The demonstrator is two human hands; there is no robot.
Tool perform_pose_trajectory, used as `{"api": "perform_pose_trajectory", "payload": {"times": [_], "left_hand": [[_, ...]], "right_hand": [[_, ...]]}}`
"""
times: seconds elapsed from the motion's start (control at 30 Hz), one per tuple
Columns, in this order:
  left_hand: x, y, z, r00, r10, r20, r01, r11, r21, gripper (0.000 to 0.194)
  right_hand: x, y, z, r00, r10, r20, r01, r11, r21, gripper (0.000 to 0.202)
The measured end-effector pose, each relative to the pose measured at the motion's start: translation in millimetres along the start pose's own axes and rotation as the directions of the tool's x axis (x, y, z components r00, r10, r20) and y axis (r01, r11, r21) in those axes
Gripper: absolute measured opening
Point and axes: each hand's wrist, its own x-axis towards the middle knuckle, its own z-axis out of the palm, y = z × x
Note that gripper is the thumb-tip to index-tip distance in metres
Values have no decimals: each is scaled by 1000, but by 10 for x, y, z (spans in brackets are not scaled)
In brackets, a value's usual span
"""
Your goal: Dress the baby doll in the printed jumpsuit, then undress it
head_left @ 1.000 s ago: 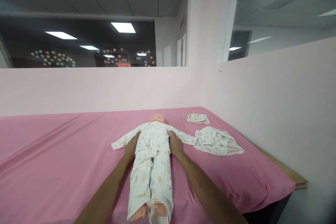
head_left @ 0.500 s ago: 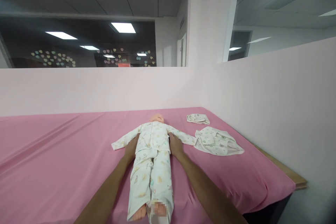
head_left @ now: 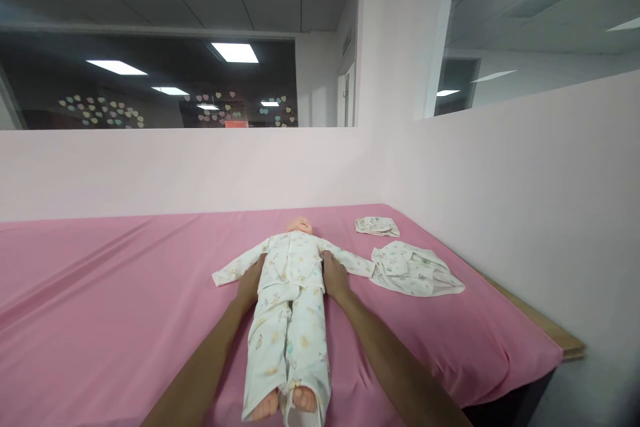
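A baby doll [head_left: 291,260] lies on its back, feet towards me, in a white long-sleeved top and trousers with a small print. My left hand [head_left: 251,280] holds the left side of its torso, just below the outstretched sleeve. On the opposite side, my right hand [head_left: 335,277] holds the torso under the other arm. Both hands are closed against the doll, and their fingers are partly hidden by the clothing and the body. The doll's bare feet [head_left: 304,399] show at the trouser cuffs.
A pink sheet [head_left: 125,320] covers the bed. To the right lie a spread white printed garment [head_left: 417,270], meeting the doll's sleeve cuff, and a folded printed cloth [head_left: 377,226]. Low pale walls [head_left: 200,170] stand behind and to the right, with a wooden board edge [head_left: 540,320] beside the bed.
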Motion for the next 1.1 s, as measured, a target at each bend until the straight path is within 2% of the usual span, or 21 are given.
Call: {"api": "perform_pose_trajectory", "payload": {"times": [0.53,0.8,0.97,1.1], "left_hand": [[24,-27,28,1000,-16,3,16,1000,8,52],[59,-80,65,1000,-22,1,22,999,29,68],[60,-44,39,998,-47,44,44,997,56,60],[38,-19,20,999,-20,30,19,999,46,58]], "right_hand": [[-1,-25,-19,1000,12,9,-12,1000,-24,28],[-3,-23,-15,1000,7,11,-6,1000,-20,29],[-8,-28,-26,1000,12,5,-12,1000,-4,31],[-4,-28,-20,1000,8,9,-8,1000,-24,28]]}}
